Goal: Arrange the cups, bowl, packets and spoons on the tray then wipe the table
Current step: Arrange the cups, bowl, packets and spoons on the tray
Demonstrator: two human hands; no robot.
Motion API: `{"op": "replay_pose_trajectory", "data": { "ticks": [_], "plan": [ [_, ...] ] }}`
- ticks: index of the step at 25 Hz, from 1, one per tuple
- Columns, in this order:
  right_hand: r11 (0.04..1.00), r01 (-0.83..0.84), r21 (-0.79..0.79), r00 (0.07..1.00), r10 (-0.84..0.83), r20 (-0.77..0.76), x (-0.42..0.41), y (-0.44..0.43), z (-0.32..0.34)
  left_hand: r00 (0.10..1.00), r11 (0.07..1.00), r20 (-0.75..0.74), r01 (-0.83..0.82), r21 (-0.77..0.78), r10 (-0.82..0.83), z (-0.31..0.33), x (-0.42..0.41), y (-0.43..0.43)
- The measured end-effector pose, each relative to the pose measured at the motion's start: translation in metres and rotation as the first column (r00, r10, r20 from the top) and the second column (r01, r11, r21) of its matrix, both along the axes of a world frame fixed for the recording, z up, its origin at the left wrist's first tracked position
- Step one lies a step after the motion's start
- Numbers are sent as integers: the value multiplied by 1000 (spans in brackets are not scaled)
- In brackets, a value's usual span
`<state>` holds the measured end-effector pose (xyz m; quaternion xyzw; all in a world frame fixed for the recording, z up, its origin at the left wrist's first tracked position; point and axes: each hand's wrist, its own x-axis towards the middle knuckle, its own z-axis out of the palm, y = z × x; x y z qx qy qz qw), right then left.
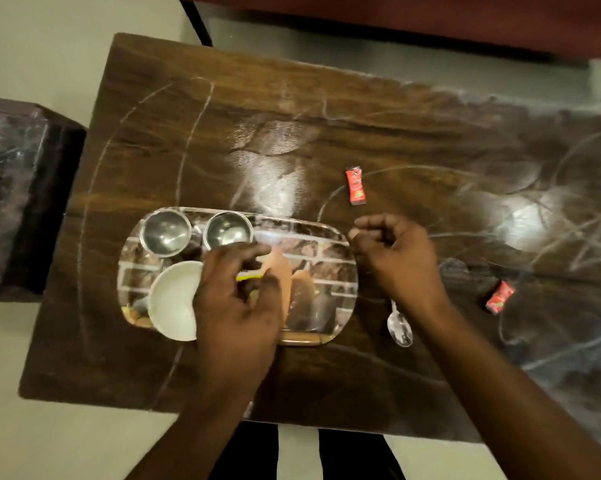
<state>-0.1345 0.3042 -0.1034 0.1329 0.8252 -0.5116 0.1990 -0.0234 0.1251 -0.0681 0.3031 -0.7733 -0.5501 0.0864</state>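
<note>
A patterned tray (330, 244) lies on the dark wooden table (292, 109). Two steel cups (166, 233) (227, 231) stand at the tray's back left, and a white bowl (174, 301) sits at its front left. My left hand (238, 306) is over the tray's middle, its fingers curled round a yellow packet (245, 278) that is mostly hidden. My right hand (394, 259) hovers just right of the tray, loosely curled with nothing in it. A steel spoon (400, 329) lies on the table, partly under my right wrist. One red packet (355, 186) lies behind my right hand and another (499, 296) lies to its right.
A dark seat (18, 188) stands off the table's left end. A reddish bench (413, 19) runs along the far side. The tabletop shows white smear marks and glare patches.
</note>
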Motion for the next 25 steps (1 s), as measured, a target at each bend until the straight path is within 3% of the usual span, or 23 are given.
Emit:
{"op": "replay_pose_trajectory", "data": {
  "ticks": [3, 8, 14, 17, 21, 25],
  "plan": [
    [996, -4, 89, 998, 9, -57, -51, 22, -16, 992, 984, 95, 72, 165, -88, -19, -60, 41],
    [985, -109, 135, 991, 119, -62, -116, 27, -46, 964, 961, 226, 80, 266, -143, -50, -147, 78],
    [883, -385, 269, 904, 419, -80, -148, 2, -56, 952, 989, 294, 38, 146, -80, -80, -181, 81],
    [847, -431, 310, 881, 469, -58, -151, 2, -58, 959, 991, 266, 71, 112, -98, -78, -180, 82],
    [890, -418, 183, 905, 425, 2, -145, 7, -52, 962, 986, 261, 33, 163, -75, -73, -169, 83],
    [955, -289, -59, 956, 291, 21, -129, -2, -29, 975, 952, 158, -191, 241, 156, -62, -124, 78]
  ]
}}
